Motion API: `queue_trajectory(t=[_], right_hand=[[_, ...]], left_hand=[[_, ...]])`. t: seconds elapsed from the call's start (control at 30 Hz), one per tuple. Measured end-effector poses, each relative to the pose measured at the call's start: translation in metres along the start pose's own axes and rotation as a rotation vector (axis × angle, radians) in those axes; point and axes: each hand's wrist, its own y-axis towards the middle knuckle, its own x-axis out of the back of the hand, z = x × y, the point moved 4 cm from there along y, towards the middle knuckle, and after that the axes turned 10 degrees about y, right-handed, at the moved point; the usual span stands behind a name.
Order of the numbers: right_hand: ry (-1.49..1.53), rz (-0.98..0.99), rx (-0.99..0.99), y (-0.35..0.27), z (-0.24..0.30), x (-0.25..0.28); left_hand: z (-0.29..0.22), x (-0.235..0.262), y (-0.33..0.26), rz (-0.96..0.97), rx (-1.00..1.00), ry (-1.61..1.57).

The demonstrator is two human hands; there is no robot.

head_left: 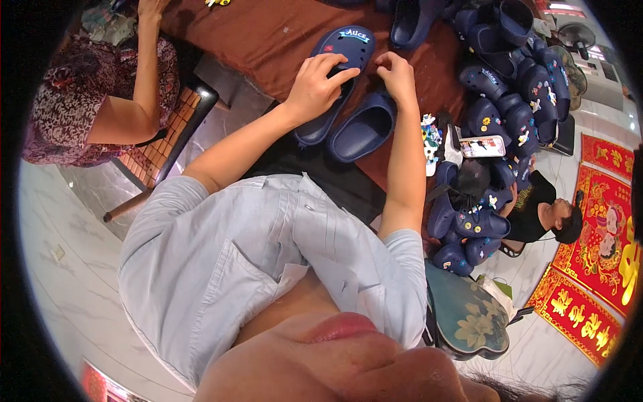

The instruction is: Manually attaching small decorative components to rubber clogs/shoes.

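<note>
A navy clog [338,43] lies on the brown-covered table, its toe pointing away from me. On its toe sit a light-blue lettered charm [353,35] and a small red one. My left hand [320,87] is closed over the upper of this clog, fingers bent on the holed part. Just right of the toe is my right hand [396,77], thumb and fingers pinched together. Anything between those fingertips is too small to make out. Nearer to me, a second navy clog [365,127] lies with its opening up, below my right hand.
Navy clogs [482,80], many with charms, are heaped along the right. Beside them are a phone [482,146] and a pile of colourful charms [431,144]. A person in patterned clothing [74,100] sits at left; another in black [536,208] is at right. A chair [469,311] stands lower right.
</note>
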Motion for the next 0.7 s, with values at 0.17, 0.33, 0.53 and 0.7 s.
queue_trajectory(t=[0.17,0.33,0.53,0.7], right_hand=[[0.584,-0.080,-0.063,-0.002,0.022,0.006],[0.795,0.019,-0.109,-0.002,0.029,-0.003],[0.798,0.052,-0.103,0.005,0.023,-0.012],[0.656,0.068,-0.045,0.009,0.025,-0.012]], left_hand=[[0.001,0.000,-0.002,0.013,0.004,0.013],[-0.001,0.000,0.001,0.009,-0.007,0.032],[-0.001,-0.001,0.001,0.017,-0.002,0.018],[0.000,0.000,0.000,0.000,0.004,0.020]])
